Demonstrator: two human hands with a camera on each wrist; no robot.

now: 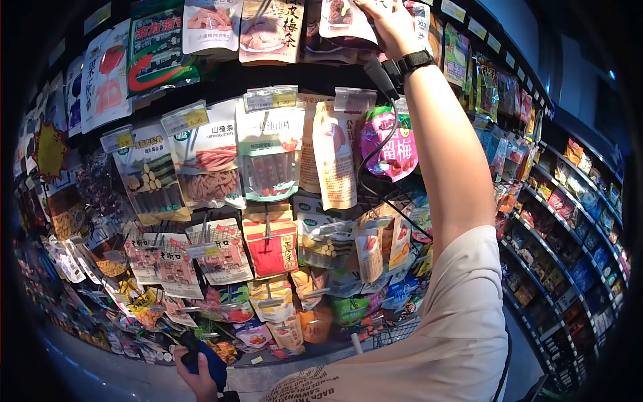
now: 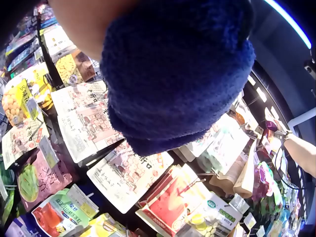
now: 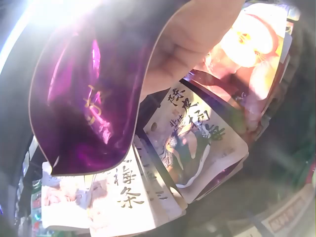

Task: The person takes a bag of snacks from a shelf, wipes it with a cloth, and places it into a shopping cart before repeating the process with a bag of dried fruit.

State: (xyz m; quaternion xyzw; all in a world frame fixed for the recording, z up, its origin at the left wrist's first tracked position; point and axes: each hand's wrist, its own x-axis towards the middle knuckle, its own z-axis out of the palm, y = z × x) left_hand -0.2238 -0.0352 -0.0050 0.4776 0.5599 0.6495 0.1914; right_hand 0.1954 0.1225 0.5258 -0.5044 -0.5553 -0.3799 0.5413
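Right hand [image 3: 197, 39] is gripping purple packet [image 3: 89, 113] by its edge | packet is hanging left of it, before top-row pouches [image 1: 271, 30] | left hand [image 1: 194, 380], farther below, is apparently clasping blue fuzzy item [image 2: 173, 74]

Hawthorn-strips pouch [image 1: 206, 155], red pouch [image 1: 270, 251] lower down — stocked shelves [image 1: 557, 212] at right

Dark blue wall, grey floor, long snack shelves [image 1: 566, 221], bright strip light [image 2: 291, 22]
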